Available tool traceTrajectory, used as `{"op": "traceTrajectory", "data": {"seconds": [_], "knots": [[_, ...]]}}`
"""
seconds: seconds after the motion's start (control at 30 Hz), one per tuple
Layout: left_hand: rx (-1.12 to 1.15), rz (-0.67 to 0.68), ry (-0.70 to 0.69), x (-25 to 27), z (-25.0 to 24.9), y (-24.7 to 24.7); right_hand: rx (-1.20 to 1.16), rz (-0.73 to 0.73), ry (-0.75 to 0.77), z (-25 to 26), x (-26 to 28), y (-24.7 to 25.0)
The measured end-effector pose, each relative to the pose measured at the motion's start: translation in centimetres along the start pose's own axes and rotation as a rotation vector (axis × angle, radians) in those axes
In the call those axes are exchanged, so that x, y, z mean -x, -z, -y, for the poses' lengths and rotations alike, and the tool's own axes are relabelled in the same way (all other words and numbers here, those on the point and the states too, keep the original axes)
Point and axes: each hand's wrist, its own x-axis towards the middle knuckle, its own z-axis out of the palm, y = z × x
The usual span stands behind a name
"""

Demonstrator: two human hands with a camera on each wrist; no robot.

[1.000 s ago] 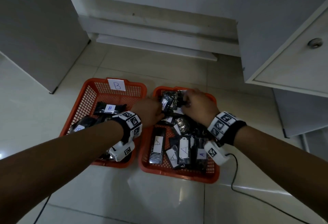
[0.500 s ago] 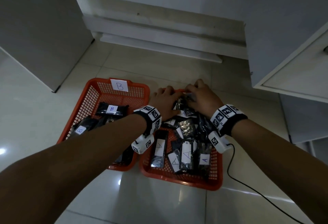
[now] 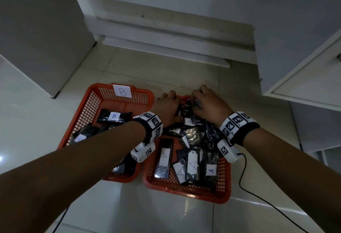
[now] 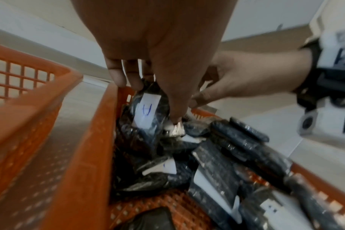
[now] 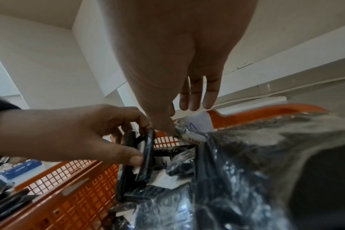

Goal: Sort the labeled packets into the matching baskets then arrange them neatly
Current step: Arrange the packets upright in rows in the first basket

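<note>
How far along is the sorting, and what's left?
Sorting looks done as far as labels show: B packets lie in the B basket, A packets in the right basket. Now the left hand grips an A packet at the far end; the right hand pinches another. Left: tidying both heaps.

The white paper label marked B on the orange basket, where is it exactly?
In the head view, the white paper label marked B sits on the far rim of the left orange plastic basket, left of the person's left hand.
</note>
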Motion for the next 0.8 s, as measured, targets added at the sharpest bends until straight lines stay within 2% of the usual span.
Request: {"op": "traceTrajectory", "data": {"seconds": [0.1, 0.27, 0.57, 0.8], "knots": [[0.045, 0.014, -0.032, 1.1, 1.7, 0.8, 0.01, 0.015, 0.062, -0.1, 0.5, -0.1], [0.146, 0.038, -0.093, 3.4, 4.0, 0.8, 0.056, 0.129, 0.105, 0.8, 0.3, -0.2], [0.233, 0.007, -0.086, 3.9, 3.7, 0.6, 0.382, 0.21, -0.018, 4.0, -2.2, -1.4], [0.295, -0.003, -0.101, 4.0, 3.9, 1.0, 0.509, 0.243, 0.021, 6.1, -2.0, -1.3]]}}
